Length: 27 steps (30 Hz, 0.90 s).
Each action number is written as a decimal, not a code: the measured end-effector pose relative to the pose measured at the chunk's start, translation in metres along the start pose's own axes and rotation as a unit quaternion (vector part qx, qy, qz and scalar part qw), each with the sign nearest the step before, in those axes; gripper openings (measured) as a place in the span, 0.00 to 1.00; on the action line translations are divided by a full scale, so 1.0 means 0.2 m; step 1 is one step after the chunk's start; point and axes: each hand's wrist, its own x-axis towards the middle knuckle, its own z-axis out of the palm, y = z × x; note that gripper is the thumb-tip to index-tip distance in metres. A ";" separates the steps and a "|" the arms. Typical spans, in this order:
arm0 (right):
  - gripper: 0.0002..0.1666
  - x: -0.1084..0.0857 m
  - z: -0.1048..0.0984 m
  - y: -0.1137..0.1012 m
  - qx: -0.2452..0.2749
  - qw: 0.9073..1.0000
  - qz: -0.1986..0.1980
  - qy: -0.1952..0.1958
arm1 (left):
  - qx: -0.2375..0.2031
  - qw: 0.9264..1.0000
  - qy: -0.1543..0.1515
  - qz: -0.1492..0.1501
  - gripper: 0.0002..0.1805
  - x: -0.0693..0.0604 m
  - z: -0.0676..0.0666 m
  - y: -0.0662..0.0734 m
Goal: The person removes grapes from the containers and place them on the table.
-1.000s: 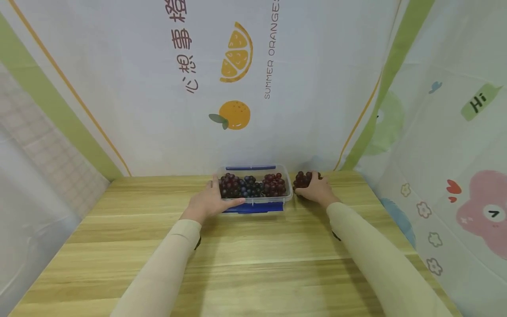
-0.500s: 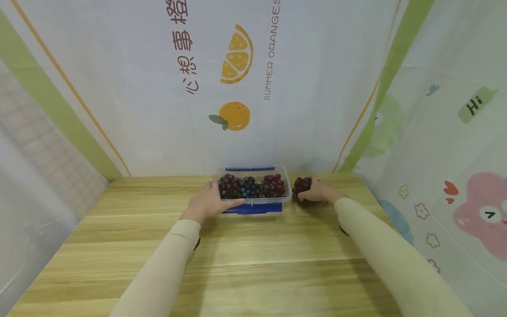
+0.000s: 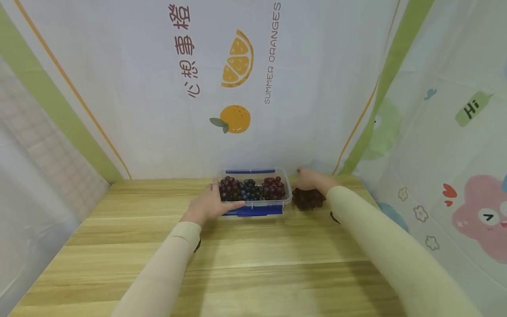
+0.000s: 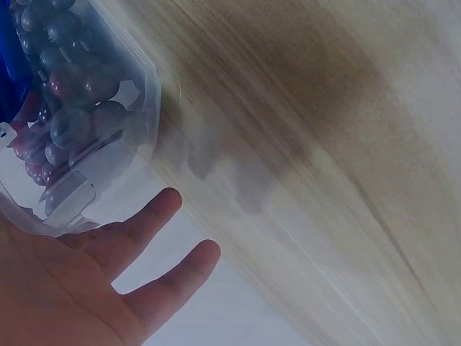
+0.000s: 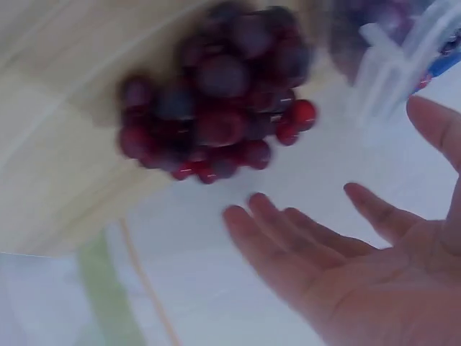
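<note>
A clear plastic container (image 3: 273, 203) with blue latches holds dark red grapes (image 3: 229, 189) at its left, blue-black grapes (image 3: 250, 190) in the middle and red grapes (image 3: 274, 188) at its right. My left hand (image 3: 206, 203) rests against the container's left end, thumb along the front. Two straight fingers point away from the container's corner in the left wrist view. Another bunch of dark red grapes (image 3: 308, 200) lies on the table to the container's right. Just behind and above that bunch is my right hand (image 3: 313, 179); its spread fingers are apart from the grapes in the right wrist view.
The wooden table (image 3: 253, 264) ends at a white cloth backdrop (image 3: 166, 141) right behind the container. A patterned cloth (image 3: 428, 176) hangs along the right side, and another white cloth (image 3: 39, 185) hangs along the left.
My right hand has let go of the loose grape bunch and moved up and back from it. The bunch now shows nearer the table's front. My left hand has stayed at the container.
</note>
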 end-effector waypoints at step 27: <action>0.26 0.16 0.25 -0.35 -0.178 0.978 -0.105 0.024 | 0.010 1.000 0.006 0.001 0.84 0.00 0.00 0.00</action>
